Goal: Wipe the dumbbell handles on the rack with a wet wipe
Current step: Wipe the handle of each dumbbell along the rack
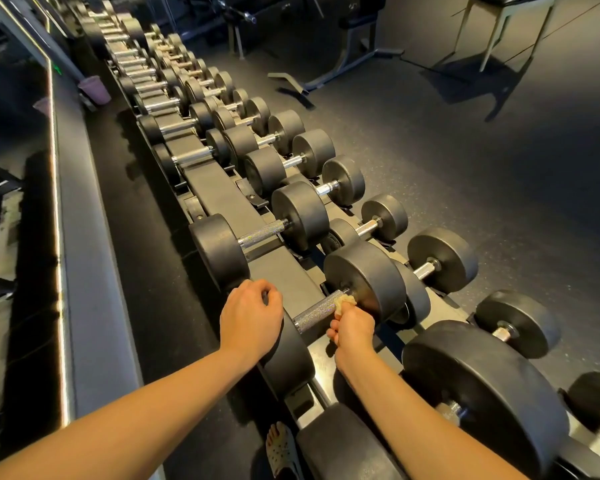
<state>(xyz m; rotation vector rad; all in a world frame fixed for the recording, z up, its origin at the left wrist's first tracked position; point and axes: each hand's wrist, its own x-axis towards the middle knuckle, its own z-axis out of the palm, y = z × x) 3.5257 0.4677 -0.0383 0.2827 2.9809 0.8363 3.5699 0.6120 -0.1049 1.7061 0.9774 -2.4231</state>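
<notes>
The right grip (352, 327) is clenched on the wet wipe (343, 302) and presses it against the knurled handle (317, 312), at the end touching the far weight head (364, 278). The left grip (252, 315) rests on the near weight head (290, 355), fingers curled over its rim, left of the wipe.

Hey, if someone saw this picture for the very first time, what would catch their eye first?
The long rack of black dumbbells stands out first, running from the near right to the far upper left. At bottom centre, the right hand pinches a crumpled wipe against a knurled handle. The left hand holds that dumbbell's left head.
</notes>
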